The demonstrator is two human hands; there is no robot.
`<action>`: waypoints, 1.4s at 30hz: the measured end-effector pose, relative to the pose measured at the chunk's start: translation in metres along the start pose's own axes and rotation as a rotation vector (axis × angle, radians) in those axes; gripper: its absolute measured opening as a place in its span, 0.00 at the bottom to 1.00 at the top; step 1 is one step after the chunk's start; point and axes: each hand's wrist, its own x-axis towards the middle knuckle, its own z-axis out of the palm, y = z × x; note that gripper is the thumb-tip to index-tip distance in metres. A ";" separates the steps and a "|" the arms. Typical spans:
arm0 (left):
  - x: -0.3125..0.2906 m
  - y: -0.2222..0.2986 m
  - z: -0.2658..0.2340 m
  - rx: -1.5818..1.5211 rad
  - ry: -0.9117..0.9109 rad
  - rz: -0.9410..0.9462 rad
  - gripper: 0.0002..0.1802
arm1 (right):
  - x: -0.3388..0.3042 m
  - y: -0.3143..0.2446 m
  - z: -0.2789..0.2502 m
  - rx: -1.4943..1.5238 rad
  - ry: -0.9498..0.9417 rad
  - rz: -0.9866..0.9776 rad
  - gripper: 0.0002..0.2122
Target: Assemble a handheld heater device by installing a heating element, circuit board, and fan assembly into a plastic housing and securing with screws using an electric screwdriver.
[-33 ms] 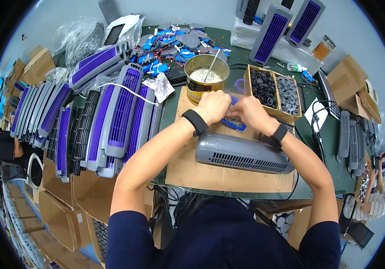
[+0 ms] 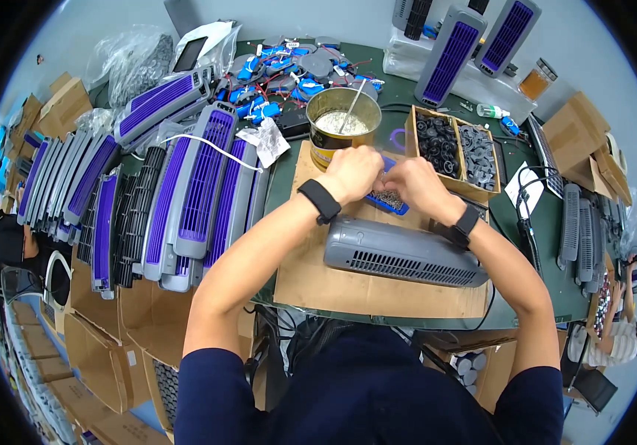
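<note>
Over a small blue tray (image 2: 401,211) of little metal pieces that look like screws, both my hands meet with fingertips close together. My left hand (image 2: 354,173) is closed, its fingers curled and partly hidden behind its back. Beside it, my right hand (image 2: 419,187) is bent in a pinch at the tray. Whatever either hand holds is too small or covered to name. Just nearer to me, a grey slotted fan housing (image 2: 400,252) lies lengthwise on a flat cardboard sheet (image 2: 318,297), below my wrists and touched by neither hand.
A tin (image 2: 326,141) of pale paste with a stick stands behind my left hand. A wooden box (image 2: 455,185) of black and grey parts sits to the right. Purple-grilled fan housings (image 2: 199,185) crowd the left; blue-wired motors (image 2: 311,67) pile at the back. Co-workers sit at both sides.
My right hand's fingers have shifted slightly left, toward my left fingertips. My left hand has moved very little, and the fan housing stays where it was.
</note>
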 end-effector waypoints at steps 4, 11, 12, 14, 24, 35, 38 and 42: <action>-0.034 0.007 -0.049 -0.347 0.189 -0.029 0.05 | -0.001 -0.039 -0.024 0.362 -0.165 0.122 0.05; -0.133 0.036 -0.060 -0.849 0.189 -0.517 0.04 | 0.008 -0.054 -0.006 0.295 -0.316 -0.106 0.05; -0.145 0.039 -0.050 -0.918 0.225 -0.537 0.04 | 0.010 -0.056 -0.005 0.279 -0.320 -0.129 0.05; -0.160 0.047 -0.036 -1.070 0.253 -0.595 0.05 | 0.012 -0.058 -0.001 0.285 -0.325 -0.107 0.05; -0.181 0.070 0.004 -1.156 0.372 -0.623 0.09 | 0.010 -0.060 -0.001 0.401 -0.289 -0.126 0.12; -0.172 0.094 0.019 -1.111 0.533 -0.684 0.07 | 0.010 -0.060 -0.004 0.385 -0.274 -0.174 0.15; -0.170 0.096 0.022 -0.997 0.556 -0.652 0.06 | 0.008 -0.058 -0.003 0.404 -0.297 -0.176 0.16; -0.167 0.097 0.019 -0.854 0.572 -0.647 0.05 | 0.007 -0.058 -0.001 0.402 -0.292 -0.171 0.17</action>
